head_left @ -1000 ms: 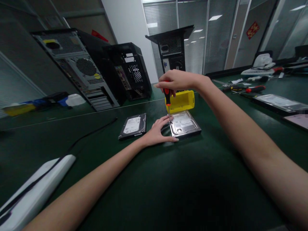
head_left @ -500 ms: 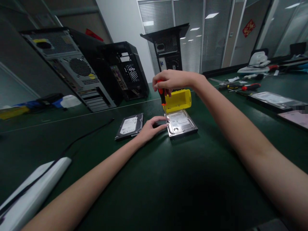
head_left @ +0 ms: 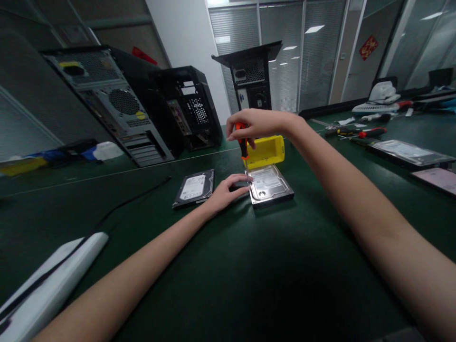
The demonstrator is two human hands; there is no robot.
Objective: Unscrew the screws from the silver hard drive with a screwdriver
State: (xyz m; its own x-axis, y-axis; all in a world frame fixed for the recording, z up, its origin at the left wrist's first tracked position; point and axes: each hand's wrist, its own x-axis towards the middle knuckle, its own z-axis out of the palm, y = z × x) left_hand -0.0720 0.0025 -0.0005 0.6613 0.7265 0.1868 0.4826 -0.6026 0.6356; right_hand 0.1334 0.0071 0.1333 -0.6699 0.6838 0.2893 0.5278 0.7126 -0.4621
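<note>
A silver hard drive (head_left: 271, 184) lies flat on the dark green table. My left hand (head_left: 228, 191) rests against its left edge, thumb and fingers closed on that side. Above the drive, my right hand (head_left: 251, 124) is wrapped round the red and black handle of a screwdriver (head_left: 243, 148). The shaft points almost straight down, its tip at the drive's left side near the left fingertips. Just behind the drive sits a yellow plastic bin (head_left: 267, 151) on its side, facing me. To the left, close by my left hand, lies a second hard drive (head_left: 194, 187).
Computer cases (head_left: 124, 104) stand at the back left, with another case (head_left: 251, 76) behind my right hand. Pliers (head_left: 372, 132), more tools and another hard drive (head_left: 409, 153) lie on the right. A white object (head_left: 67, 270) with a black cable (head_left: 121, 204) across it is front left.
The whole view has shifted slightly down and to the right. My right hand's fingers have changed position a little on the screwdriver handle. The left hand stays at the drive's edge.
</note>
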